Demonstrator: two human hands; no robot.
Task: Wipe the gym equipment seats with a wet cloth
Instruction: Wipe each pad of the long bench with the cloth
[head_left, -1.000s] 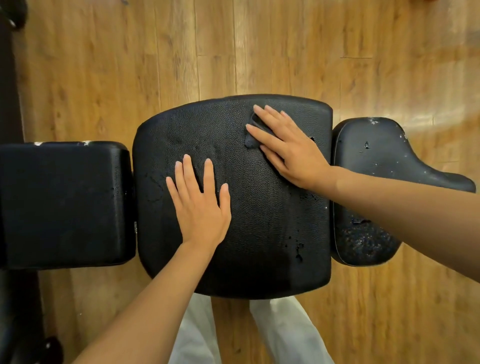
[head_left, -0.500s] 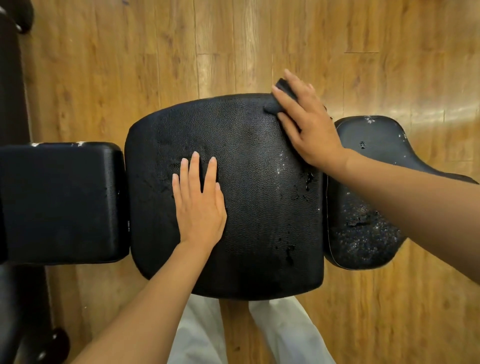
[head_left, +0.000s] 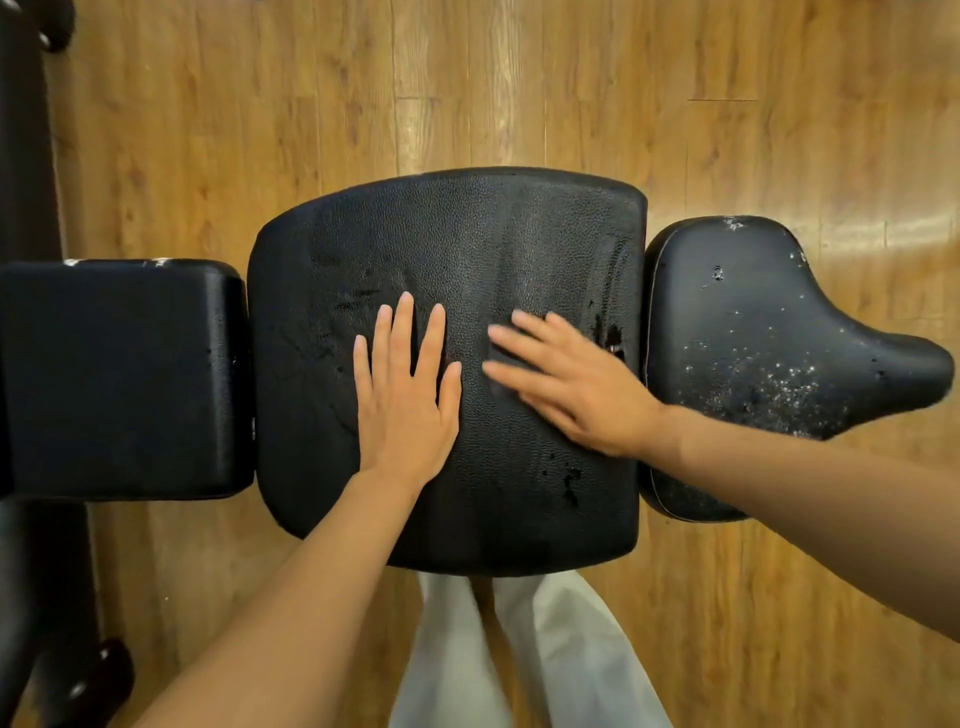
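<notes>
Fingers (head_left: 524, 338) of the right hand (head_left: 576, 387) are lying straight, pressing a dark cloth (head_left: 506, 358) beneath them onto the middle seat pad (head_left: 467, 249); the left hand (head_left: 405, 395) is resting flat beside.

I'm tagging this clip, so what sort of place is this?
Probably a gym or home workout room. A black padded bench runs across the view: a wide middle pad, a saddle-shaped seat and a block pad, over a wooden plank floor.
</notes>
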